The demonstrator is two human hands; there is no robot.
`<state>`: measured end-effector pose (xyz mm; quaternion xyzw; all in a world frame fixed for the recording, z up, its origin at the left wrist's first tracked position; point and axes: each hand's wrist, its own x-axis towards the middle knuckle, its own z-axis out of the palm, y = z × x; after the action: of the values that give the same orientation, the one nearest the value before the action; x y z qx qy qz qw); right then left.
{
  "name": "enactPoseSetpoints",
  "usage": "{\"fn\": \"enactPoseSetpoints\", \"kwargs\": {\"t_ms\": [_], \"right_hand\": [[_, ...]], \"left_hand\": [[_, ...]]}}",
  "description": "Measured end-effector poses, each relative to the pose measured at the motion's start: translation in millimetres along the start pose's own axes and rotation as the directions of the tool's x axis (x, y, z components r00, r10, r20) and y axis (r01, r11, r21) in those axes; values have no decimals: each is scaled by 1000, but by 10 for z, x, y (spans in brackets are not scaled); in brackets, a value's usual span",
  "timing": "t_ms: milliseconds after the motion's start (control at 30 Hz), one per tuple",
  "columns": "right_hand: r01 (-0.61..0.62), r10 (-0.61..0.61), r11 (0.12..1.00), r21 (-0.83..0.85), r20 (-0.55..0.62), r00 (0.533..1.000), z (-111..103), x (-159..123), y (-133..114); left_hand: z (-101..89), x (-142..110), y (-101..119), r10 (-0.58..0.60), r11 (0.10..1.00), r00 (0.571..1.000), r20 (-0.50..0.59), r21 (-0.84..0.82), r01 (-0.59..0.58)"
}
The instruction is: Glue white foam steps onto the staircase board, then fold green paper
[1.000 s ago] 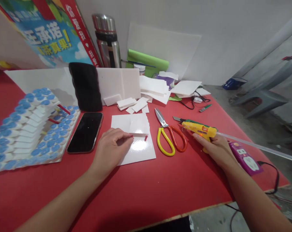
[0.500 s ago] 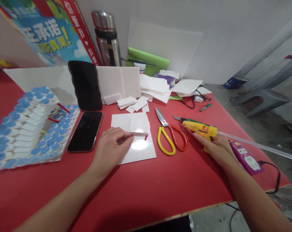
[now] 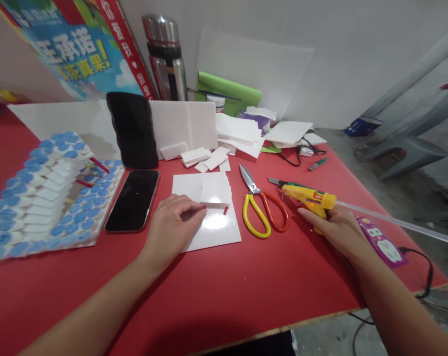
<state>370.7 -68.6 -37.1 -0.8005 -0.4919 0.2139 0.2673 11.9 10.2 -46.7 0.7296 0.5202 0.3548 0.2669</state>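
My left hand (image 3: pixel 172 225) rests on a glossy white board (image 3: pixel 212 227) on the red table (image 3: pixel 224 291), fingers pinched on the near end of a thin white strip with red ends (image 3: pixel 214 206). A small stack of white cards (image 3: pixel 215 190) lies on the board just behind it. My right hand (image 3: pixel 337 230) is wrapped round the grip of a yellow glue gun (image 3: pixel 311 199), which points left; a clear glue stick (image 3: pixel 398 222) trails from its back. Yellow and red scissors (image 3: pixel 259 207) lie between the two hands.
A black phone (image 3: pixel 133 200) lies left of the board, beside a model of blue and white caps (image 3: pixel 42 190). Behind are a black pouch (image 3: pixel 131 129), white foam pieces (image 3: pixel 209 158), a steel flask (image 3: pixel 166 57), a green roll (image 3: pixel 227 94). A purple power strip (image 3: pixel 381 242) sits by the right edge.
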Motion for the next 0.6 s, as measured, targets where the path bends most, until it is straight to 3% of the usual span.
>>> {"fn": "enactPoseSetpoints", "kwargs": {"t_ms": [267,467,600], "right_hand": [[75,-76,997,-34,-26,997,-5,-6,1],[19,-28,992,-127,-70,997,-24,-16,69],[60,-68,993,-98,-79,995,-21,-27,107]], "left_hand": [[14,-4,-9,14,1000,1000,-8,-4,-14],[-2,5,8,4,1000,1000,-2,-3,-4],[-18,5,6,4,1000,1000,2,-17,-4]]}}
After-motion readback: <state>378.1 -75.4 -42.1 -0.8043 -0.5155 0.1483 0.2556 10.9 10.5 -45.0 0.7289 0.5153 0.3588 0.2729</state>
